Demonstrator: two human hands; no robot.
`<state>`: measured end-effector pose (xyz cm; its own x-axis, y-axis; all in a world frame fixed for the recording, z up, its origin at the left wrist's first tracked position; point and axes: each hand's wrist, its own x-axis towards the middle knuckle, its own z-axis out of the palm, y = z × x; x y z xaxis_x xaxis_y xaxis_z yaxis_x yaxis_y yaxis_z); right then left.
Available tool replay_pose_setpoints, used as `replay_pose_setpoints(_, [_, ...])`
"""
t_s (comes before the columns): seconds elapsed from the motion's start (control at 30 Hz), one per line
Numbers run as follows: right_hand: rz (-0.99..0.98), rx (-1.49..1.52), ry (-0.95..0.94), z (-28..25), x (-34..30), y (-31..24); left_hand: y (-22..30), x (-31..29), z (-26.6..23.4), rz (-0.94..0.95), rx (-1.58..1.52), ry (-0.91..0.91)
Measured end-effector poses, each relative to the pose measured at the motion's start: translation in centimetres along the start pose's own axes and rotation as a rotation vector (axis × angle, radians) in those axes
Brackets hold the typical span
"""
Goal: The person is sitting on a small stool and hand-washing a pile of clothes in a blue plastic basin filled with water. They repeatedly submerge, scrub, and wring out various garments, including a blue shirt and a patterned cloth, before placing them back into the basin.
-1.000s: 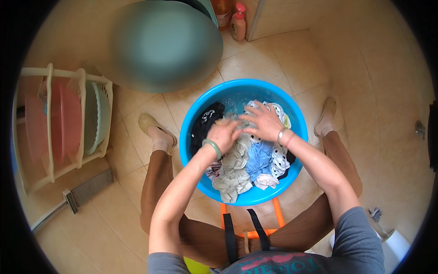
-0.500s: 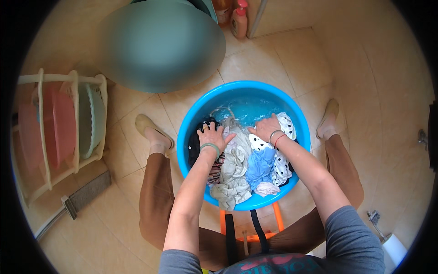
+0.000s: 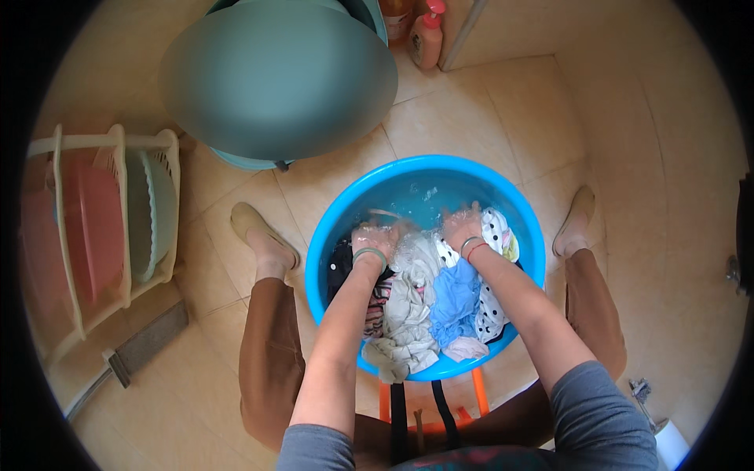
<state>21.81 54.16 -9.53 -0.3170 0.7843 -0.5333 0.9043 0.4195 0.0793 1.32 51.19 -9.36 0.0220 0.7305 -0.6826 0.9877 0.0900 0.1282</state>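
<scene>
At basin (image 3: 432,162), likely set between feet (image 3: 271,252) for reach.
With left hand (image 3: 375,238) and right hand (image 3: 462,228) amid clothes (image 3: 454,303); cannot tell either grip.

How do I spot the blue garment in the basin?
Find the big blue basin between the feet. In its near half, the crumpled blue garment lies between pale grey cloth and dotted white cloth. Unlike both, it is solid blue.

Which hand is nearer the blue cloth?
Right. The right hand is just beyond the blue cloth; the left hand is farther off, beyond and to its left, across the pale cloth.
</scene>
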Motion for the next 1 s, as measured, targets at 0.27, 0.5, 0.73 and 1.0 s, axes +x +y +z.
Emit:
replay_pose_setpoints(0.27, [-0.232, 0.416, 0.358, -4.5, -16.9, -6.7, -1.4, -16.4, 1.4, 0.184, -0.063, 0.339])
replay_pose_setpoints(0.5, [-0.222, 0.382, 0.237, -7.5, -25.4, -8.6, -1.2, -25.6, 0.6, 0.184, -0.096, 0.344])
replay_pose_setpoints(0.73, [-0.261, 0.381, 0.363, -5.6, -14.8, -11.6, -6.9, -17.6, 0.7, 0.170, 0.000, 0.386])
replay_pose_setpoints(1.0, [-0.186, 0.378, 0.280, -13.3, -29.9, -14.3, -5.5, -33.6, -4.1, 0.191, 0.027, 0.201])
